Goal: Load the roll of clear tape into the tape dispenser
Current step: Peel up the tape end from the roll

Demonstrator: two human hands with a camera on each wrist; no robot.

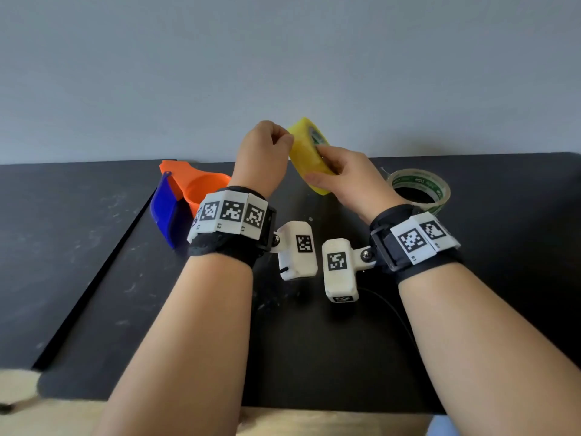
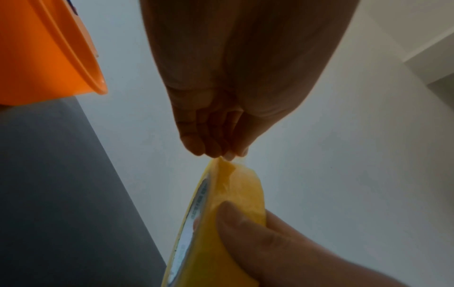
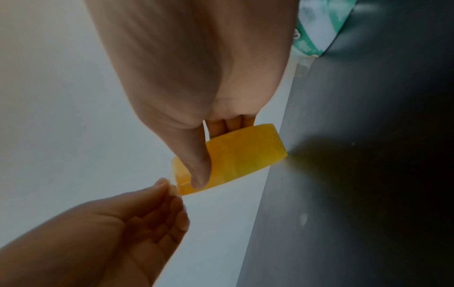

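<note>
A yellowish roll of clear tape (image 1: 305, 152) is held up on edge above the back of the table. My right hand (image 1: 333, 171) grips it, thumb on the outer face and fingers through the core; the right wrist view shows the roll (image 3: 243, 155) under the thumb. My left hand (image 1: 284, 140) pinches the crinkled loose end at the roll's top edge (image 2: 224, 165), its fingertips (image 2: 216, 151) bunched together. The orange and blue tape dispenser (image 1: 185, 193) lies on the table to the left, below my left hand, with nothing in its orange well.
A second, nearly used-up roll (image 1: 419, 187) with a green-and-white core lies flat on the table right of my right hand. The black mat (image 1: 94, 247) covers the table, with a pale wooden edge in front. A grey wall stands behind.
</note>
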